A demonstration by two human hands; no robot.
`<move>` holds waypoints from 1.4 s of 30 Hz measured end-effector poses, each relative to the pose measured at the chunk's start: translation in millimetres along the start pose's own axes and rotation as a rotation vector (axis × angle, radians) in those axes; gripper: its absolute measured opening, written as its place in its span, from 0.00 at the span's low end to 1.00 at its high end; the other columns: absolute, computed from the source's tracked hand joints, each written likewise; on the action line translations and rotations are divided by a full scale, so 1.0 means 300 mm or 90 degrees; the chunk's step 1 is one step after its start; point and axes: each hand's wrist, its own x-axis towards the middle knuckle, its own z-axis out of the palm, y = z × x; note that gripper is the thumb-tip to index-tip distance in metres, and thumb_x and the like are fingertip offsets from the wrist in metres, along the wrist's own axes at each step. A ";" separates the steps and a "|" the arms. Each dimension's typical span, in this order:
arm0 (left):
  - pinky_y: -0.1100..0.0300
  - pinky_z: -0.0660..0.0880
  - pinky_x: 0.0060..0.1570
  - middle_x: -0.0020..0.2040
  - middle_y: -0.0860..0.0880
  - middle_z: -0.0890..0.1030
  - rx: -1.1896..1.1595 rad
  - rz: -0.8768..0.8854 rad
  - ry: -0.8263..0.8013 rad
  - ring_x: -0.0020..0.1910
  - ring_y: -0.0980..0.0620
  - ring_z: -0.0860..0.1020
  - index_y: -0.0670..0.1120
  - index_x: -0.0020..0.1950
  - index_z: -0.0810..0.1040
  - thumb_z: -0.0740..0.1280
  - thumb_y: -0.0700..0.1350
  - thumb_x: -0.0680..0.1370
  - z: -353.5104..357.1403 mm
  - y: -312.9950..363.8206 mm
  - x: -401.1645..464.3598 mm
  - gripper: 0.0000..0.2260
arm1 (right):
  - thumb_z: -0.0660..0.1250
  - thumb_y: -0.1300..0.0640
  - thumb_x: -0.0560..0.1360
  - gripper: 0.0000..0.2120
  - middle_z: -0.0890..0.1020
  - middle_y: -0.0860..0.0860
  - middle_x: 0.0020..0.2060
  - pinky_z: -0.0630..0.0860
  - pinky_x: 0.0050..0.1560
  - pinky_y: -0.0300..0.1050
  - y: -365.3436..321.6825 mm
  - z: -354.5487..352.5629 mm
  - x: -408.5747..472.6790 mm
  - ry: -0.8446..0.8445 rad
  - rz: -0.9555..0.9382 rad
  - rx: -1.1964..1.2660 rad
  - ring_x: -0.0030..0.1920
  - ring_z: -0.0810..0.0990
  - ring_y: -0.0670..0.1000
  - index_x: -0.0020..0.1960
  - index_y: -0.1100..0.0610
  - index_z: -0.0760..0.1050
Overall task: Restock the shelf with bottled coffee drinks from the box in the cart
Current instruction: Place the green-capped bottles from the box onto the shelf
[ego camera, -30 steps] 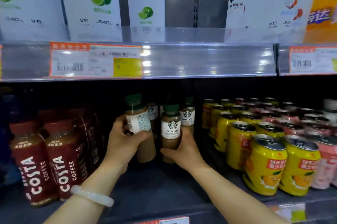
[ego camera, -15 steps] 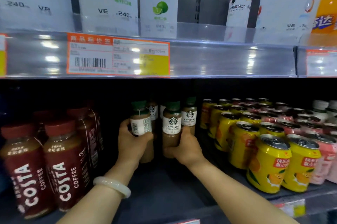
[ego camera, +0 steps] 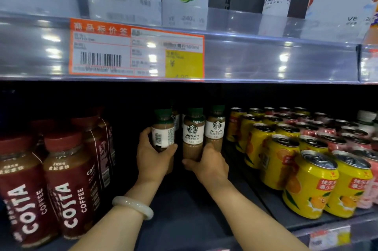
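Both my hands are deep inside the lower shelf (ego camera: 184,216). My left hand (ego camera: 153,156) grips a green-capped bottled coffee drink (ego camera: 163,132), upright, its barcode side facing me. My right hand (ego camera: 208,164) grips the base of a second coffee bottle (ego camera: 193,134), labelled Caffe Latte and standing upright. A third latte bottle (ego camera: 215,126) stands just right of it, with more bottles half hidden behind. The box and the cart are out of view.
Red Costa Coffee bottles (ego camera: 67,185) fill the shelf's left side. Rows of yellow cans (ego camera: 311,183) and pink cans (ego camera: 335,140) fill the right. The upper shelf edge with its orange price tag (ego camera: 137,50) hangs low overhead.
Both hands pushed their bottles deeper into the shelf. The left bottle, tilted a second ago, now stands upright. The camera moved closer and tipped up.
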 end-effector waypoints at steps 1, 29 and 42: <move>0.62 0.69 0.53 0.55 0.49 0.75 0.008 0.008 -0.004 0.52 0.54 0.73 0.42 0.68 0.66 0.76 0.36 0.67 -0.003 -0.004 -0.001 0.33 | 0.72 0.43 0.69 0.26 0.80 0.52 0.55 0.74 0.51 0.46 -0.001 -0.002 0.001 0.001 0.000 -0.003 0.57 0.79 0.55 0.59 0.56 0.67; 0.60 0.69 0.52 0.63 0.43 0.75 0.218 -0.092 -0.141 0.61 0.44 0.74 0.43 0.70 0.63 0.70 0.35 0.70 -0.055 -0.012 0.013 0.31 | 0.68 0.47 0.74 0.19 0.80 0.55 0.54 0.73 0.51 0.48 0.036 0.010 0.011 0.041 -0.006 -0.010 0.58 0.77 0.57 0.59 0.58 0.71; 0.55 0.73 0.57 0.65 0.43 0.72 0.185 -0.136 -0.184 0.62 0.46 0.73 0.45 0.73 0.59 0.71 0.35 0.70 -0.058 -0.036 0.024 0.35 | 0.67 0.47 0.74 0.18 0.81 0.54 0.52 0.73 0.49 0.47 0.036 0.019 0.017 0.049 -0.009 -0.012 0.56 0.78 0.56 0.57 0.57 0.71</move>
